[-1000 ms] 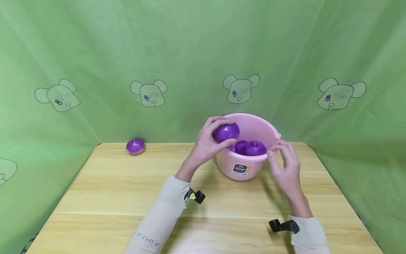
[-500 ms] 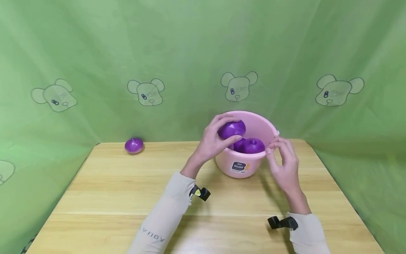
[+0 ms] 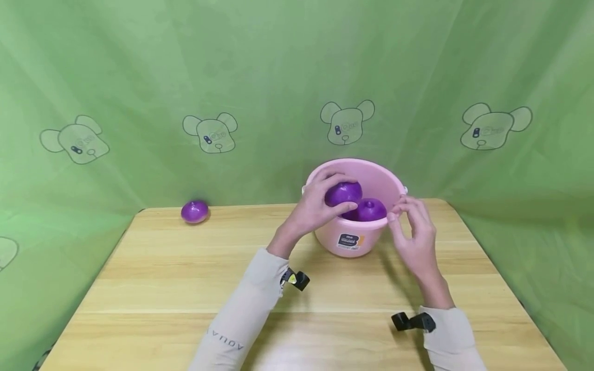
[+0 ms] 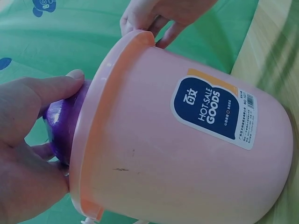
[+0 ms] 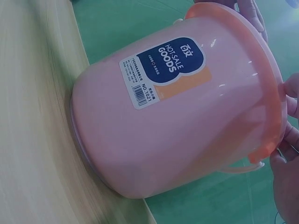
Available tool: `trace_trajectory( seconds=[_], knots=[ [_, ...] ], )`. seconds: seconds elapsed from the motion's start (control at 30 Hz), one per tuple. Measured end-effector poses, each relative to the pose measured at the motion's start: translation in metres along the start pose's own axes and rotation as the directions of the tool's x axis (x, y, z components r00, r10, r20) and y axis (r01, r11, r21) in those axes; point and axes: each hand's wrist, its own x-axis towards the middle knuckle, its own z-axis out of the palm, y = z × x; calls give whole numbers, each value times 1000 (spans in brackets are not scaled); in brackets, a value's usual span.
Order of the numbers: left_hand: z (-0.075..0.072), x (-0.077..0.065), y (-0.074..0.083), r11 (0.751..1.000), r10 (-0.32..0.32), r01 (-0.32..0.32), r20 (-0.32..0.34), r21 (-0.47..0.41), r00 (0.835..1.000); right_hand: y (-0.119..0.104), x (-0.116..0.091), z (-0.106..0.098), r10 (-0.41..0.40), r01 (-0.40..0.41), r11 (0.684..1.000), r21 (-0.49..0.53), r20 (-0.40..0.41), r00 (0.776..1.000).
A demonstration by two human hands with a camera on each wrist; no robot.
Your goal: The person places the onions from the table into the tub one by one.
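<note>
A pink bucket (image 3: 371, 237) with a dark label stands upright toward the back of the table. My left hand (image 3: 312, 207) grips a shiny purple onion (image 3: 345, 193) just inside the bucket's mouth, fingers over the top and thumb on the near side. In the left wrist view, part of that onion (image 4: 63, 123) shows above the rim. Another purple onion (image 3: 371, 209) lies in the bucket; what is under it is mostly hidden. On the bucket's right side, my right hand (image 3: 417, 245) pinches the rim between thumb and fingers, close to the handle joint.
One more purple onion (image 3: 194, 212) lies at the back left of the wooden table (image 3: 185, 273). Green cloth (image 3: 278, 67) printed with bear heads hangs behind and on both sides. A white handle (image 5: 240, 169) hangs along the bucket's side.
My left hand has carried its onion rightward and then down into the bucket's mouth. The right hand keeps its place at the rim. The head view has shifted slightly.
</note>
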Motion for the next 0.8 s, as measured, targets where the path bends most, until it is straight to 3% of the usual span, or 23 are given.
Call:
trace_trajectory(
  seconds=[0.23, 0.5, 0.67, 0.8],
  knots=[
    [3, 1, 1, 999, 13, -14, 18, 34, 1000, 18, -4, -6, 19, -19, 1000, 9, 29, 999],
    [4, -1, 3, 998, -18, 16, 41, 57, 999, 8, -3, -3, 34, -33, 999, -30, 27, 999],
    [3, -4, 1, 999, -5, 4, 17, 33, 1000, -10, 0, -1, 25, -24, 1000, -16, 9, 1000],
    [-1, -8, -1, 1000, 21, -20, -29, 14, 999, -2, -1, -2, 13, -13, 1000, -12, 11, 1000]
  ],
)
